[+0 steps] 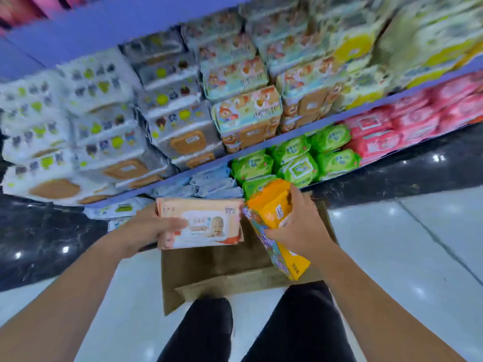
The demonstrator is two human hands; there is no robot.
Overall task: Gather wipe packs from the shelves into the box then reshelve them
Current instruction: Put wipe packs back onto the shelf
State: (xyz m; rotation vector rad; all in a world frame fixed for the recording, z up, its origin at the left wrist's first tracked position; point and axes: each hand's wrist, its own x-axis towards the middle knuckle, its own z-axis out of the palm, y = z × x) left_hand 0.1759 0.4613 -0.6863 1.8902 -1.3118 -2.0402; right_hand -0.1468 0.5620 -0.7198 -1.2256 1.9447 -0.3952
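1. Both hands are closed round wipe packs, held side by side above the cardboard box [209, 265], which stands open on the floor [392, 244] in front of the person's knees.
2. Left hand [151, 228]: the thumb lies across the top and the fingers curl underneath, gripping the left short end of the peach pack [209, 223].
3. That pack is peach and white, with a baby's face printed on a white panel. It lies nearly flat with the printed face up, and its long axis runs left to right.
4. Right hand [295, 226]: it grasps the orange bundle [271, 207] from the right, with the fingers wrapped over its upper part. The bundle's left edge almost touches the peach pack's right end.
5. The bundle shows glossy orange wrappers on top and a longer pack below with a purple-blue cartoon print and a yellow side. How many packs it holds cannot be told. It is tilted, and its long axis runs from upper left down to lower right, toward the person.
6. Just beyond the hands, on the lowest shelf, lie green packs [295, 158], pale blue packs [214, 181] and pink packs [392, 131].
7. The shelf above holds stacked bear-print packs [245, 111] and white packs [78, 126] with tan lids, all blurred.
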